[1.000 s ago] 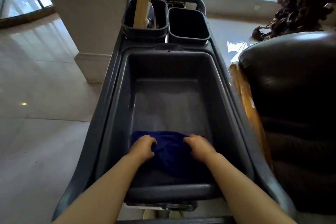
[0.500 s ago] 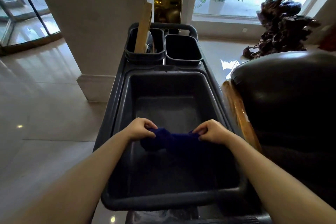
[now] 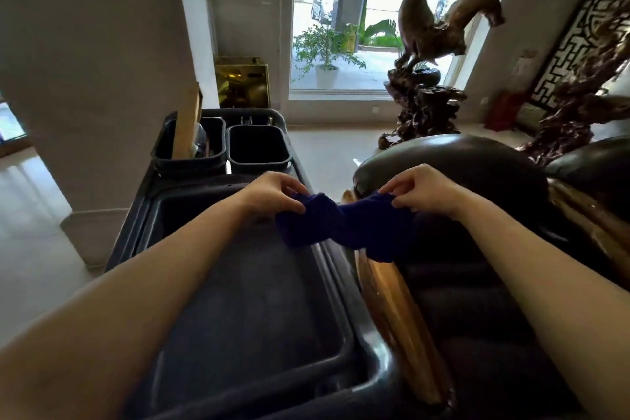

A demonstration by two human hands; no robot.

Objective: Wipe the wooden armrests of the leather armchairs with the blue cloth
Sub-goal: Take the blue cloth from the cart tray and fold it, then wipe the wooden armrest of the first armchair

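Note:
The blue cloth (image 3: 344,227) hangs bunched in the air between my two hands. My left hand (image 3: 272,194) pinches its left end and my right hand (image 3: 422,191) pinches its right end. The cloth is above the gap between the grey cart tub (image 3: 245,300) and the dark leather armchair (image 3: 470,181). The chair's glossy wooden armrest (image 3: 399,314) runs along its left side, just below and behind the cloth. A second leather armchair (image 3: 593,164) shows at the far right, with a wooden armrest (image 3: 586,211) beside it.
Two small dark bins (image 3: 259,147) sit at the cart's far end, one holding a wooden handle (image 3: 185,123). A beige pillar (image 3: 85,78) stands left, a carved wooden sculpture (image 3: 429,78) behind the chairs, a window beyond. Shiny tile floor (image 3: 30,232) lies left.
Both hands lifted the blue cloth out of the cart tub and carried it up and to the right, toward the armchair. The view has tilted upward.

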